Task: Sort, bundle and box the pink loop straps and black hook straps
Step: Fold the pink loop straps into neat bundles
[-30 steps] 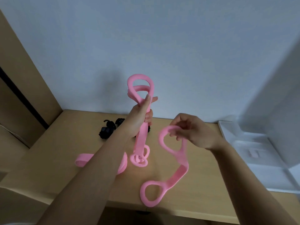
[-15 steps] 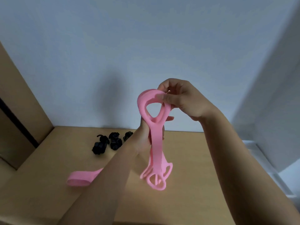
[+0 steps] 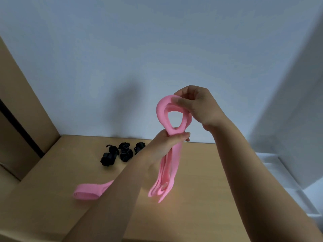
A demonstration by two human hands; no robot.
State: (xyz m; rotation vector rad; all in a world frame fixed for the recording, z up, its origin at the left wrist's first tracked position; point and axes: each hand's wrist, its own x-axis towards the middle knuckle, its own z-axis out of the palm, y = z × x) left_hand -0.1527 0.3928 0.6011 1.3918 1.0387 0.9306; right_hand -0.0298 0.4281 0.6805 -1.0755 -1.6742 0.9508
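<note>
We hold a bundle of soft pink loop straps (image 3: 172, 163) upright above the light wooden table (image 3: 206, 206).

- Left hand (image 3: 166, 143): grips the bundle just beneath its top loops, fingers and thumb curled round the gathered bands.
- Right hand (image 3: 197, 106): pinches the upper rim of the top loops between thumb and fingertips.
- Bundle: the stacked top loops stand open in a teardrop shape. The lower ends hang down and splay apart. We cannot tell whether their tips touch the table.
- A single flat pink loop strap (image 3: 89, 192) lies on the table to the left, one end hidden behind the left forearm.
- Three clumps of black hook straps (image 3: 120, 152) sit close together near the table's back edge, well apart from the bundle.
</note>
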